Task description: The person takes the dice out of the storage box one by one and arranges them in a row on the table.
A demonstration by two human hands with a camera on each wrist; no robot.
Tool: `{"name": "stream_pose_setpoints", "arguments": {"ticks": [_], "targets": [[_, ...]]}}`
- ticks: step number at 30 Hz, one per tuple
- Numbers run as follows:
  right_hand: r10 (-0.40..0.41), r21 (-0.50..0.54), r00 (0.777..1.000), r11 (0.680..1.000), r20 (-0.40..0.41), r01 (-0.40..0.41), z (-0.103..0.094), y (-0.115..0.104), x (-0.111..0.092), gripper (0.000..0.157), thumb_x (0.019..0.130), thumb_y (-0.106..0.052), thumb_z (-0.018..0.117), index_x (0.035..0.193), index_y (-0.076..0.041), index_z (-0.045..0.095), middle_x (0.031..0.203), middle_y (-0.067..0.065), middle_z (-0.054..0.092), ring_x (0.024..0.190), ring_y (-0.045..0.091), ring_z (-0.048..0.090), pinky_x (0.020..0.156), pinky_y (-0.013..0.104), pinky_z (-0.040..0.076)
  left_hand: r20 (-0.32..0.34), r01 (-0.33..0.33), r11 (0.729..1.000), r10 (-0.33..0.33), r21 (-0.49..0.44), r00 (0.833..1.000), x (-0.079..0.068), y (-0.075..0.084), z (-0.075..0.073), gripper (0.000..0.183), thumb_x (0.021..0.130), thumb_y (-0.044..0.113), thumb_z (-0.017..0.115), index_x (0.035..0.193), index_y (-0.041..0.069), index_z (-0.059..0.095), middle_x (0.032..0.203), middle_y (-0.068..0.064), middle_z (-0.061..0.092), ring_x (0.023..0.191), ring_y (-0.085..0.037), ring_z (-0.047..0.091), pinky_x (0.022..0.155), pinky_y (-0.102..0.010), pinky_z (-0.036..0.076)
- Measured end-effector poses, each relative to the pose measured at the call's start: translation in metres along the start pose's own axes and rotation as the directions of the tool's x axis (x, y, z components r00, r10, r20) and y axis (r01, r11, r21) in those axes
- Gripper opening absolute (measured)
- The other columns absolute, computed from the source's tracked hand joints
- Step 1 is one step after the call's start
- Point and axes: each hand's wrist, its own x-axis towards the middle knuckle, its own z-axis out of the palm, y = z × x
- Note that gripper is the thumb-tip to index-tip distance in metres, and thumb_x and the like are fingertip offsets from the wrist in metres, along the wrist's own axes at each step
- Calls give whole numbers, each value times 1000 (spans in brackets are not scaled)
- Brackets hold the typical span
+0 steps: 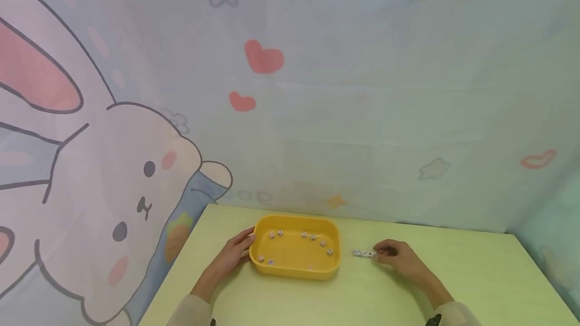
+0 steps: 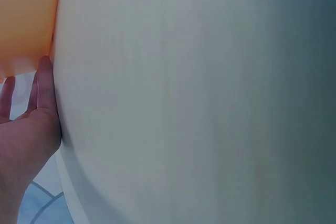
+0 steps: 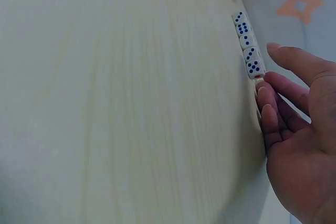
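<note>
a short row of dice is lying on the desk, low in the head view and right of centre. in the right wrist view five white cubes are sitting end to end in a straight line, showing dark blue pips on their upper faces and a red spot on the end nearest the right hand. that hand is bending its fingers loosely without closing them round anything; its index fingertip is touching the end die, while the thumb is standing apart from the fingers.

left of the row, at the lower centre of the head view, a yellow tray with rounded corners is resting on the desk, and small loose dice are lying scattered inside, some showing red pips. the left hand is reaching to the tray's left end, touching it with fairly straight fingers.

the desk is looking pale yellow-green in the head view, and a faint streaky grain is running across it in the right wrist view. behind it a creased, pastel cloth backdrop is filling the upper frame: a big white rabbit is covering the left side, red hearts are showing at upper centre, and a pale sleeve is entering at the bottom edge.
</note>
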Motion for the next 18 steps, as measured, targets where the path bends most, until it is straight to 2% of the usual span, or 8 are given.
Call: {"name": "stream_pose_setpoints", "arguments": {"ticks": [4,10,14,18], "targets": [[6,19,1000,1000,-2,-6,-3,-2,3,41,99,-20,77,127,8,67,113,14,70,100,21,64,82,26,58,-7,1,1000,-1,1,1000,1,4,-1,59,113,31,54,163,4,39,164,-24,41,144,-40,48,109,-45,53],[16,-26,996,1000,-84,-18,-8,-10,4,39,99,-20,78,126,6,68,112,12,72,100,19,65,81,26,56,4,1,1000,-1,-2,1000,6,4,1,59,113,33,54,162,3,40,163,-25,41,144,-40,48,109,-44,54],[-41,-110,993,993,-109,29,-5,-22,7,38,100,-22,76,125,5,69,106,7,72,98,18,65,78,27,57,5,15,1000,-15,1,1000,6,1,1,60,113,34,53,163,3,39,163,-26,40,144,-40,48,108,-43,54],[-134,-151,986,981,-99,119,6,-43,16,33,100,-23,77,122,1,71,105,3,72,94,16,66,80,28,59,-4,26,1000,-26,-5,1000,3,0,0,60,113,33,54,163,4,39,164,-25,40,144,-40,48,108,-42,54]]}}
